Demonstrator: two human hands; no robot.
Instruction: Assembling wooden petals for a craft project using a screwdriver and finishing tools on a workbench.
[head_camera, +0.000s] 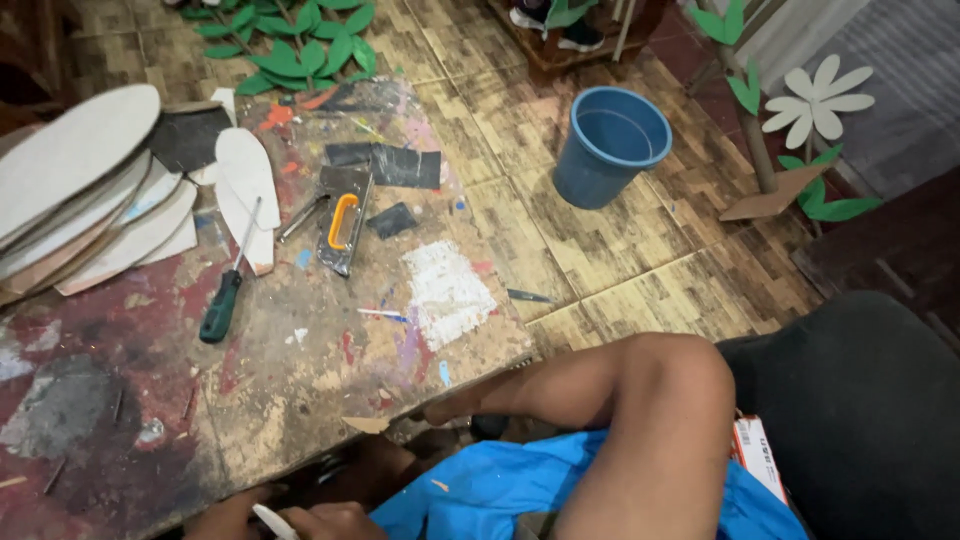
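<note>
Your hands (290, 518) are working low at the paint-stained wooden bench (300, 370) edge.
They are gripping a thin white strip (274, 520) together; a green-handled screwdriver (226, 290) and stacked white sole-shaped cutouts (90, 200) are lying well apart.

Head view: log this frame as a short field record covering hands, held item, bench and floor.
hands: both low at the frame's bottom edge, left hand, right hand
held item: thin white strip between them; grip unclear
bench: paint-stained wooden board with green-handled screwdriver, orange-handled metal trowel, stacked white oval cut-outs
floor: round blue plastic bucket
</note>
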